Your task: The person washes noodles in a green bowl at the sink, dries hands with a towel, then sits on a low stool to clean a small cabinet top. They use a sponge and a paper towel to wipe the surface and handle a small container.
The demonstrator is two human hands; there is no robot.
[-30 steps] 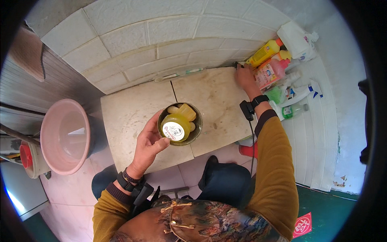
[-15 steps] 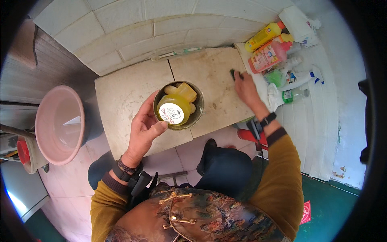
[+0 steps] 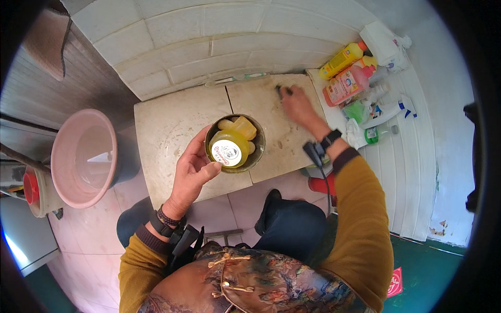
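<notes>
— So, what has the left hand (image 3: 194,169) got?

— It curls round the side of a round metal bowl (image 3: 215,133) resting on the stone slab (image 3: 169,122), thumb on the near rim. Inside the bowl sit yellow bottles (image 3: 233,143), one showing a white round label; how many lie beneath is hidden.

— And the right hand (image 3: 298,104)?

— Stretched to the slab's far side, fingers bent over a small dark thing (image 3: 282,90). Most of it is covered, so I cannot tell what it is or whether it is gripped.

— Beyond that hand?

— Cleaning bottles (image 3: 350,83) crowded together just right of it; a pink basin (image 3: 78,156) lies well left of the other.
</notes>
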